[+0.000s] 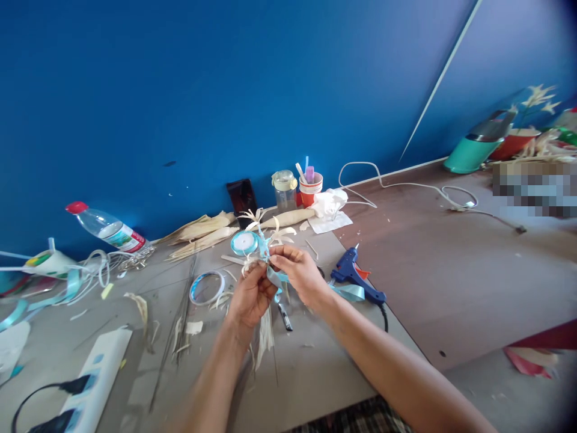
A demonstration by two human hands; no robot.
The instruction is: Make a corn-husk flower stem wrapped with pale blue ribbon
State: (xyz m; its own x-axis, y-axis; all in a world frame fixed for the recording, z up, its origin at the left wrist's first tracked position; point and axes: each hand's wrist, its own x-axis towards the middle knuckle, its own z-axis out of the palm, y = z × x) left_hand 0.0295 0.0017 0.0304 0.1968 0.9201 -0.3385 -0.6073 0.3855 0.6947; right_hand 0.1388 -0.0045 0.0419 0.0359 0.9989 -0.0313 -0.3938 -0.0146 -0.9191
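Above the grey desk (306, 361), centre frame: both hands work a pale blue satin ribbon (347, 293) around a small bundle of dried straw-coloured husk petals (283, 231). Risk, my read: the ribbon looks slick and the grip is fingertip-only, so it could slip and the petals splay or snap. The tail lies by the blue hot-glue gun (356, 275), so a snag is possible. Left hand (250, 297) clenched on the bundle, palm inward; right hand (300, 273) pinching the ribbon from above, wrists close

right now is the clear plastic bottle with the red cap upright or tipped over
Tipped: the clear plastic bottle lies slanted by the blue wall, red cap up and left.
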